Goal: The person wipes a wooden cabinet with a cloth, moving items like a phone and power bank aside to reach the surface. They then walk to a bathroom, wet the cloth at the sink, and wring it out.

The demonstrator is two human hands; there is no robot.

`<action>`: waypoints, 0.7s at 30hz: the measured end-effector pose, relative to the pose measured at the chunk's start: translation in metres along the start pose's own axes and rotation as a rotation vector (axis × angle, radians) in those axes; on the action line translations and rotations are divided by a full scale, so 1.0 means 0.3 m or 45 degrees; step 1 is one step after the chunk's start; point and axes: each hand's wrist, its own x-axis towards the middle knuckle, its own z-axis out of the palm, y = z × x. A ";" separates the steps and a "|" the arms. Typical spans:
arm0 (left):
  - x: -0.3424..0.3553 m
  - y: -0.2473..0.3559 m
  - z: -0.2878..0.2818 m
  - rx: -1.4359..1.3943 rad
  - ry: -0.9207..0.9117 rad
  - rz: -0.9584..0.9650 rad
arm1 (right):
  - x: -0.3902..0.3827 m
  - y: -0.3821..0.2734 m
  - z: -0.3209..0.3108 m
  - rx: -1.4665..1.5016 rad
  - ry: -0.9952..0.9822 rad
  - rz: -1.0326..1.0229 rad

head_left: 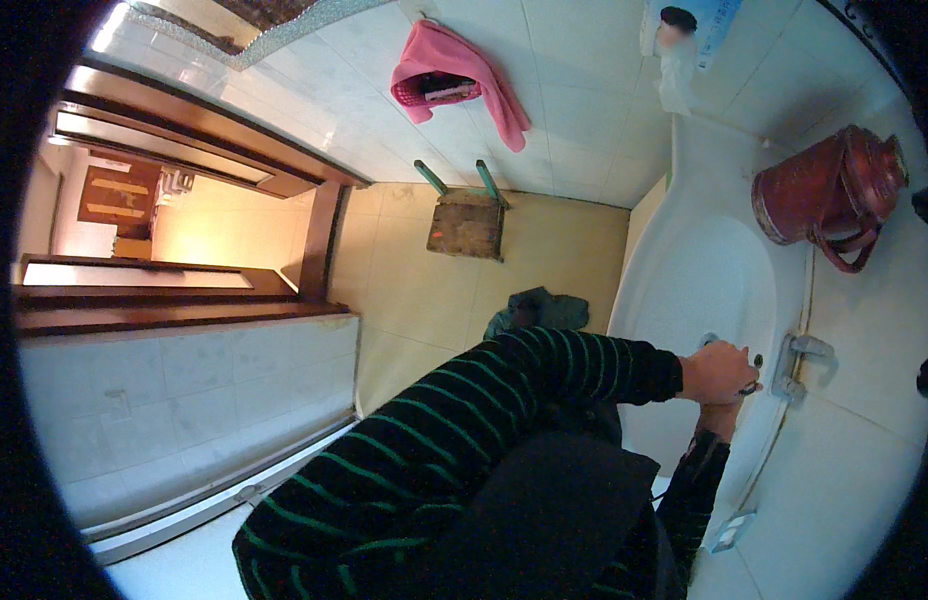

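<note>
My left hand (719,371), at the end of a black sleeve with green stripes, is over the white bathtub (639,310) near its wall side. Its fingers are curled in around a small dark item (751,388), too small to name. Just below it is my right hand (720,418), pressed close and mostly covered by the left, so its fingers are hidden. Beside both hands a grey tap (789,368) is fixed at the tub's edge, with a dark round hole near the fingertips.
A dark red thermos jug (822,190) with a looped handle stands at the tub's far corner. A pink towel (454,65) hangs on the tiled wall. On the floor are a small wooden stool (466,226) and a crumpled green cloth (559,305). A brown-framed doorway (314,240) opens at left.
</note>
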 end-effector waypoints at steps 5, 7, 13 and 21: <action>0.032 -0.077 -0.001 -0.103 0.424 -0.189 | -0.068 -0.104 0.053 0.297 -0.402 0.373; 0.060 -0.140 0.005 -0.215 0.419 -0.095 | -0.078 -0.139 0.048 0.353 -0.372 0.473; 0.070 -0.123 0.052 -0.337 0.554 0.039 | -0.049 -0.115 -0.041 0.516 -0.420 0.499; 0.043 0.013 0.007 -0.565 0.324 0.177 | 0.032 0.028 -0.173 0.248 -0.407 0.358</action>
